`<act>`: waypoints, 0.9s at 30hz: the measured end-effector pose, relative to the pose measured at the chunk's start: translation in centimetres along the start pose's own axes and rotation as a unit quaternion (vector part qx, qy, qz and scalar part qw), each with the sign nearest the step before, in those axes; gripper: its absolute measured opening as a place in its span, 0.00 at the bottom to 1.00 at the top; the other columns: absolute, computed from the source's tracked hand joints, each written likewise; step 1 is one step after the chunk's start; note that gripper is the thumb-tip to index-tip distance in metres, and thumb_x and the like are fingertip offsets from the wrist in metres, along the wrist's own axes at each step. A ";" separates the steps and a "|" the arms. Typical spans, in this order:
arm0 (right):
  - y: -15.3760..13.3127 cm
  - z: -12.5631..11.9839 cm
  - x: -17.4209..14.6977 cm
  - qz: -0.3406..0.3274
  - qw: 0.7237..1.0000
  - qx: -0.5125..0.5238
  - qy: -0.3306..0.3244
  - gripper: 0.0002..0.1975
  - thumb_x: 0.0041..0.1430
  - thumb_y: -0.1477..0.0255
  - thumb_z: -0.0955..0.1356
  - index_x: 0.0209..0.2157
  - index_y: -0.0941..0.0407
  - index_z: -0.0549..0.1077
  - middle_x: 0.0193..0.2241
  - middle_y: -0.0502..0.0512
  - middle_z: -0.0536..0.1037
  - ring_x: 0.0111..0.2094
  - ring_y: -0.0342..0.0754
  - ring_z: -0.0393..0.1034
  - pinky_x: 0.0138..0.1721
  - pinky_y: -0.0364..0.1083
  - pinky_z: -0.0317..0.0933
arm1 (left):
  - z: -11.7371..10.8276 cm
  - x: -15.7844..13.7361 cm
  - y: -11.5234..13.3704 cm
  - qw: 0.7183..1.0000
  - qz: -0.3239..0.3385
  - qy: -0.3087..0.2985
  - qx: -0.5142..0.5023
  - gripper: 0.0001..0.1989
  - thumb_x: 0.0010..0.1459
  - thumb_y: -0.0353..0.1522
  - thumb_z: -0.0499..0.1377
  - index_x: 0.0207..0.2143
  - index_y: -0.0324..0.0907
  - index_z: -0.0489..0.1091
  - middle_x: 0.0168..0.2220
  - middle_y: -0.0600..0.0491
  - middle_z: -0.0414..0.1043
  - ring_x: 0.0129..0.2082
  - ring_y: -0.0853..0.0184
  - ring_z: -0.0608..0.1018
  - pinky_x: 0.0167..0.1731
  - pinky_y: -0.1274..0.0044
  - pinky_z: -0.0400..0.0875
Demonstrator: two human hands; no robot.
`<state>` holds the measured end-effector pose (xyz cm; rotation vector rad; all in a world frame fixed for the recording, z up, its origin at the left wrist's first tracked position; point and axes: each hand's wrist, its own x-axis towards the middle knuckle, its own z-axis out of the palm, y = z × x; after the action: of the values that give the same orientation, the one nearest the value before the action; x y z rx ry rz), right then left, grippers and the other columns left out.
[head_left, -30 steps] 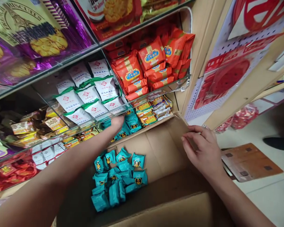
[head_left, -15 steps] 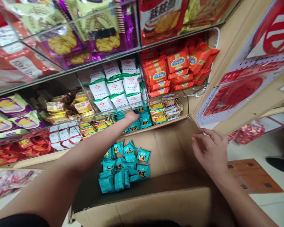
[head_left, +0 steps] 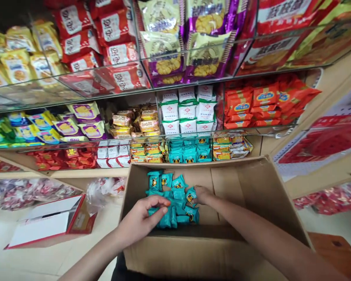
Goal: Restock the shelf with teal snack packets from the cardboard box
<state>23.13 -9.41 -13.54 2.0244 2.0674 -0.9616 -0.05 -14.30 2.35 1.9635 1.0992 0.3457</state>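
A cardboard box (head_left: 245, 246) stands open in front of me, with a pile of small teal snack packets (head_left: 179, 194) in its left half. My right hand (head_left: 204, 195) reaches into the box, its fingers closed at the edge of one teal snack packet (head_left: 191, 195) on the pile's right side. Its fingertips are partly hidden. Over the pile's near left side hovers my left hand (head_left: 143, 216), thumb and forefinger apart and nothing visible between them. More teal packets (head_left: 190, 154) stand in rows on the low shelf just behind the box.
Shelves with clear fronts hold white-and-green packets (head_left: 188, 111), orange-red packets (head_left: 265, 97) and purple-and-yellow biscuit bags (head_left: 206, 54). A red-and-white carton (head_left: 46, 222) lies on the floor at left. A brown wooden stool (head_left: 336, 253) is at lower right, beside the box.
My left hand has drawn back from the teal packets on the shelf to above the pile. My right hand has left the box's right rim and moved to the pile. The view has swung left.
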 end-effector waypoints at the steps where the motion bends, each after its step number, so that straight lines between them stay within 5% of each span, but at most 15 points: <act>1: -0.1 0.0 -0.1 0.001 1.000 0.002 -0.002 0.12 0.54 0.66 0.66 0.37 0.60 0.68 0.36 0.53 0.71 0.36 0.44 0.66 0.37 0.47 0.62 | 0.0 -0.6 -0.8 1.000 -0.008 -0.009 0.001 0.10 0.57 0.35 0.52 0.39 0.43 0.69 0.37 0.54 0.72 0.37 0.69 0.73 0.39 0.78 0.67; 5: -0.8 -1.7 -3.2 -0.041 0.998 0.029 0.035 0.10 0.47 0.73 0.69 0.33 0.59 0.67 0.34 0.54 0.71 0.35 0.45 0.65 0.35 0.44 0.58 | 0.4 -1.0 -2.4 1.000 0.009 -0.019 0.011 0.12 0.58 0.34 0.51 0.43 0.44 0.67 0.44 0.52 0.69 0.45 0.67 0.71 0.47 0.75 0.64; 9: -2.9 -3.0 -9.1 -0.144 0.984 0.081 0.064 0.11 0.45 0.72 0.70 0.31 0.55 0.64 0.32 0.48 0.71 0.33 0.41 0.64 0.34 0.39 0.57 | 2.7 0.4 -1.7 0.997 0.053 -0.027 0.039 0.28 0.51 0.34 0.58 0.55 0.44 0.57 0.57 0.48 0.56 0.56 0.61 0.60 0.55 0.70 0.55; 13: -3.4 -3.6 -14.1 -0.201 0.957 0.166 0.128 0.09 0.49 0.71 0.67 0.34 0.55 0.64 0.32 0.48 0.71 0.32 0.42 0.65 0.32 0.40 0.59 | 4.5 2.4 -0.5 0.993 0.083 -0.074 0.040 0.13 0.51 0.33 0.59 0.41 0.43 0.69 0.41 0.51 0.71 0.43 0.63 0.71 0.44 0.73 0.65; 16: 0.1 -5.2 -16.1 -0.210 0.912 0.141 0.323 0.07 0.55 0.71 0.63 0.38 0.54 0.66 0.39 0.54 0.70 0.41 0.46 0.65 0.42 0.45 0.60 | 3.5 5.1 0.2 0.992 0.089 0.087 -0.018 0.12 0.52 0.33 0.58 0.40 0.42 0.68 0.37 0.52 0.71 0.38 0.66 0.72 0.41 0.75 0.66; 19: 6.1 -7.0 -16.7 -0.109 0.840 0.040 0.530 0.08 0.55 0.67 0.62 0.34 0.55 0.68 0.39 0.58 0.70 0.43 0.52 0.64 0.46 0.52 0.57 | 1.3 9.4 0.9 0.968 0.089 0.227 -0.052 0.13 0.50 0.35 0.58 0.38 0.40 0.66 0.35 0.52 0.69 0.36 0.67 0.71 0.40 0.74 0.65; 23: 13.0 -6.8 -15.9 0.012 0.811 0.067 0.581 0.13 0.52 0.61 0.63 0.32 0.56 0.70 0.37 0.60 0.70 0.41 0.55 0.65 0.44 0.56 0.58 | -1.2 15.9 1.6 0.982 -0.001 0.137 -0.127 0.14 0.42 0.35 0.64 0.30 0.39 0.66 0.27 0.55 0.69 0.31 0.68 0.71 0.36 0.75 0.67; 27: 15.0 -5.0 -14.9 0.039 0.799 0.200 0.566 0.12 0.50 0.61 0.64 0.33 0.54 0.69 0.38 0.57 0.69 0.41 0.52 0.66 0.41 0.52 0.62 | -1.2 21.0 1.1 0.981 -0.114 0.086 -0.127 0.15 0.39 0.34 0.67 0.25 0.38 0.65 0.25 0.51 0.70 0.27 0.66 0.73 0.29 0.73 0.69</act>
<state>40.55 -21.13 -7.85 3.4585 2.2246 -0.0444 11.99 2.89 0.79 1.5873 1.3089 0.5124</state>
